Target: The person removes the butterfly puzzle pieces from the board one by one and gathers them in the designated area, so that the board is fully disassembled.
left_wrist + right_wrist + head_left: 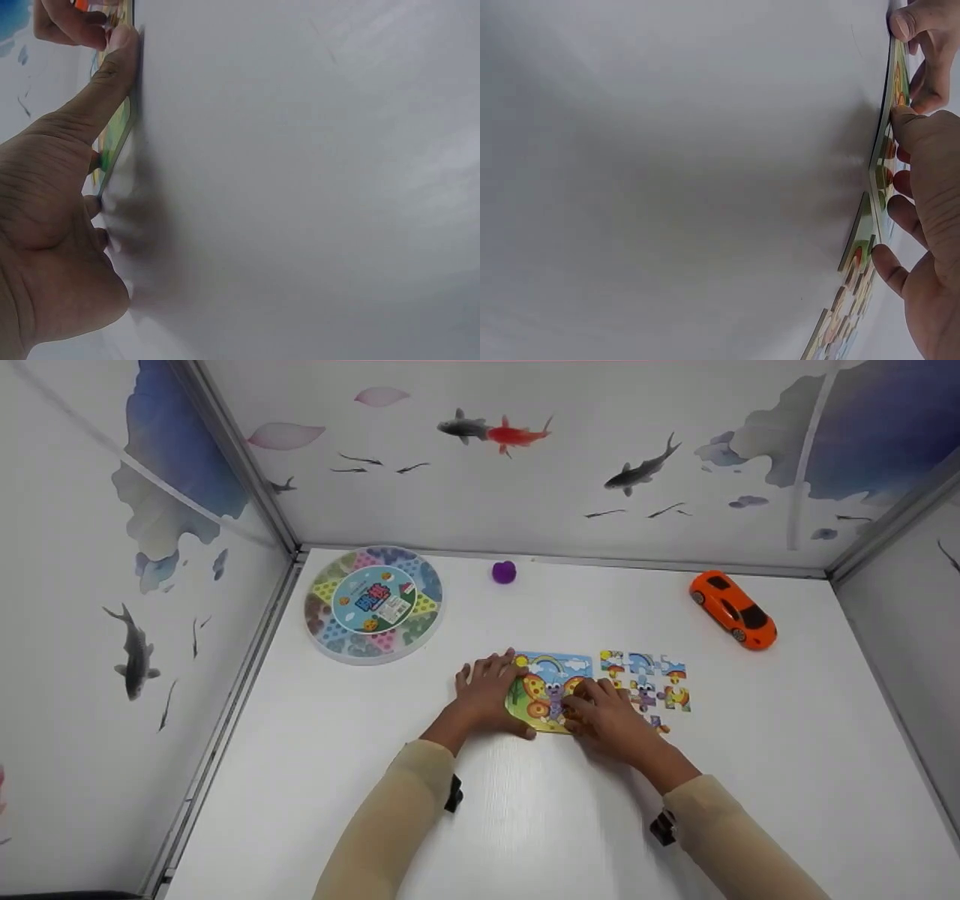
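Note:
A puzzle board [551, 667] with a butterfly, a rainbow and a sun lies flat on the table. My left hand [491, 694] spreads round its left side, fingers at the upper left and thumb at the lower edge. On the board's lower right, my right hand [611, 720] rests with bent fingers, covering part of the butterfly's wing. In the right wrist view its thumb [909, 126] touches the board near the lower edge. I cannot tell whether a piece is between these fingers. Loose puzzle pieces [675, 669] lie in loose rows just right of the board, some hidden behind the right hand.
A round, colourful game box [322, 634] lies at the back left. Near the back edge sits a small purple ball-like thing [504, 572]. An orange toy car [733, 610] stands at the back right. White panels printed with fish surround the table [525, 825].

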`<state>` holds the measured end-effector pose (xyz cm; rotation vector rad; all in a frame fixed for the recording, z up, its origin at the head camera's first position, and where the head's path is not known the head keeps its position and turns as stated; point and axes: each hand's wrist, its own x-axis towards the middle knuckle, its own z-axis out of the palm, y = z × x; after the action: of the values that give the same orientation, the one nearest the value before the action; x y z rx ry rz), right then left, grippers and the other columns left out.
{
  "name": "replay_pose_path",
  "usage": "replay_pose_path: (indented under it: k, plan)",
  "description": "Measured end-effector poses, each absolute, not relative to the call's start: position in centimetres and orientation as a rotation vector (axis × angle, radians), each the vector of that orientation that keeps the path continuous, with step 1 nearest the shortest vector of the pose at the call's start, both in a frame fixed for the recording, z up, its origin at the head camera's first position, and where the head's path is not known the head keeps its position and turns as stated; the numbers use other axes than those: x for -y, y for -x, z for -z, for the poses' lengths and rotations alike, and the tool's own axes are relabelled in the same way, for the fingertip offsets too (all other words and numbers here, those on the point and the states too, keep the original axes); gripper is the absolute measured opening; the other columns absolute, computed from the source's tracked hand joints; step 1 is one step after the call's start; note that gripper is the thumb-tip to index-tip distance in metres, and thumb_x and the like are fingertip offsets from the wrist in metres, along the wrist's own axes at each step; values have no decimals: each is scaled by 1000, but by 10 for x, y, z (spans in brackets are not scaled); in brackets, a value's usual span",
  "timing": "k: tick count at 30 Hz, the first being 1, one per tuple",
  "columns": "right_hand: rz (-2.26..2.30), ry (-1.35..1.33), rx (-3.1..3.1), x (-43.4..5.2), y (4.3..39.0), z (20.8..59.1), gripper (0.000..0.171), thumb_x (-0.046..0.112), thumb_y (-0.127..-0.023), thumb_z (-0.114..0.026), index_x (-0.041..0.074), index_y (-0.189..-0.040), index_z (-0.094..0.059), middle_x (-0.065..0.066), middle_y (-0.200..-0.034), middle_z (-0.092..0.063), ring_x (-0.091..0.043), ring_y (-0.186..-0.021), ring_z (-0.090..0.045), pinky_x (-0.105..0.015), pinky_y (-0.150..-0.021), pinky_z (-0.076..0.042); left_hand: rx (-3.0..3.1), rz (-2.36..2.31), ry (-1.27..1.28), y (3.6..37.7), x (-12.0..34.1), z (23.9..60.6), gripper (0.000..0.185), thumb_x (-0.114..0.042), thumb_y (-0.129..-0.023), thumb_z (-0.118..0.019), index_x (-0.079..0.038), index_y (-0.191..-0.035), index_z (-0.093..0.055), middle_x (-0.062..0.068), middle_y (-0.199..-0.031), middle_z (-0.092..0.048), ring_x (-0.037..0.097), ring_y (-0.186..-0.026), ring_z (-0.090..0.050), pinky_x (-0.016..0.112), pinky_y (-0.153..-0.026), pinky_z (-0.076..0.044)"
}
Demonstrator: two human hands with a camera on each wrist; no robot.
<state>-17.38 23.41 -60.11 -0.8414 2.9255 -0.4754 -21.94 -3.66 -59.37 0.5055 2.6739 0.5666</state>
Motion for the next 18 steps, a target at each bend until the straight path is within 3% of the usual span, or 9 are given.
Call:
replay_pose_path:
  k: [5, 18]
  plan:
    - [493, 828, -2914, -231, 175, 601, 38, 32, -106, -78, 19, -141, -73, -10, -137, -60, -32, -125, -53, -59, -105, -48, -2673, -554, -504, 220, 36, 594, 114, -67, -76, -95, -35, -171, -40, -1, -187, -15, 35, -171, -17, 69, -136, -14]
    - [600, 785, -2871, -230, 181, 601, 28, 25, -105, -79, 18, -131, -73, -9, -137, -61, -31, -121, -52, -65, -105, -45, -2674, -568, -503, 221, 36, 595, 113, -67, -76, -95, -34, -170, -41, -1, -187, -15, 35, -171, -16, 69, -136, -13]
